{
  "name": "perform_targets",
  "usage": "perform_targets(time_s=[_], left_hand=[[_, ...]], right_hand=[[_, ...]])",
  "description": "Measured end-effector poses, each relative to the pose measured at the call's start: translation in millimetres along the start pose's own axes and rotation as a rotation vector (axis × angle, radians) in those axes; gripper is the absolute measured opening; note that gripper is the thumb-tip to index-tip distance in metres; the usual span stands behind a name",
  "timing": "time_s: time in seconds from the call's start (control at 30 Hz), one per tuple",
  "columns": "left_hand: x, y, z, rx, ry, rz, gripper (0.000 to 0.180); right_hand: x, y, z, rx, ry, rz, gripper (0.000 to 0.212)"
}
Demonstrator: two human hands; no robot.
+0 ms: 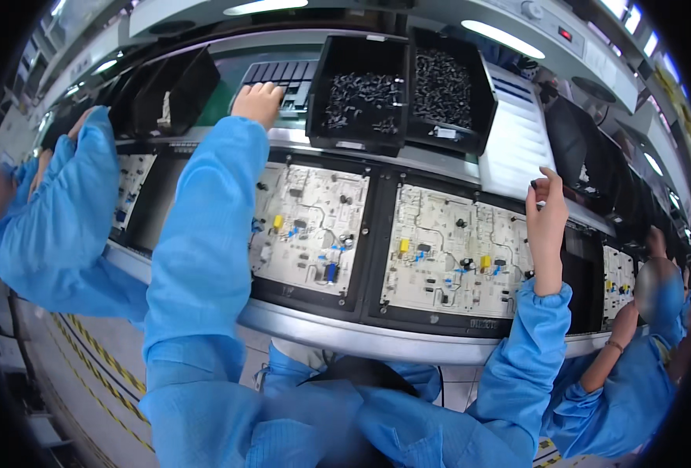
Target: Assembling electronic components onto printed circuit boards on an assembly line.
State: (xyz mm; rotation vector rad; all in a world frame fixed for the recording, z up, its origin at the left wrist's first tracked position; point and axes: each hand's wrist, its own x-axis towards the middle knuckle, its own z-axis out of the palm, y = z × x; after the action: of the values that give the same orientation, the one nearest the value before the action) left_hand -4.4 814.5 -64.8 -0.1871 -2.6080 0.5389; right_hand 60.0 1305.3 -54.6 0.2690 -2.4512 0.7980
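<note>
My left hand (257, 105) reaches to the near left side of a grey slotted tray (295, 74). Its fingers bend down, tips hidden, so what they hold, if anything, does not show. Held up over the right edge of a pale circuit board (458, 253), my right hand (549, 209) pinches a small black component (534, 185) between thumb and fingers. Yellow, blue and black parts stand on that board. A second circuit board (306, 230) lies to its left, partly behind my left sleeve. Both sit in black frames (375, 242).
Two black bins (361, 97) (448, 90) of small black parts stand behind the boards. Right of them is a white ribbed tray (513, 132). More black bins (175, 93) flank both sides. Co-workers in blue sleeves (61, 207) (614, 398) work close by. A metal rail (345, 343) edges the line.
</note>
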Motion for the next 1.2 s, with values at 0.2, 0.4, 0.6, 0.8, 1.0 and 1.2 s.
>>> perform_targets(time_s=[0.2, 0.4, 0.6, 0.8, 1.0, 1.2], left_hand=[[25, -16, 19, 0.037, -0.146, -0.098, 0.018], [38, -13, 11, 0.07, -0.28, -0.043, 0.029], [31, -10, 6, 0.07, -0.132, 0.024, 0.022], [28, 10, -61, -0.421, 0.182, -0.138, 0.017], [-8, 107, -145, -1.161, -0.033, -0.001, 0.015], [-30, 191, -130, -1.037, -0.335, 0.289, 0.015]], right_hand=[[-2, -1, 0, 0.048, -0.046, -0.004, 0.027], [-8, -23, -14, 0.19, -0.267, -0.091, 0.013], [-11, -24, -13, 0.247, -0.524, -0.147, 0.012], [-16, -26, -11, 0.353, -0.641, -0.164, 0.012], [-16, -12, -4, 0.317, -0.479, -0.132, 0.013], [-17, -5, -3, 0.27, -0.393, -0.182, 0.011]])
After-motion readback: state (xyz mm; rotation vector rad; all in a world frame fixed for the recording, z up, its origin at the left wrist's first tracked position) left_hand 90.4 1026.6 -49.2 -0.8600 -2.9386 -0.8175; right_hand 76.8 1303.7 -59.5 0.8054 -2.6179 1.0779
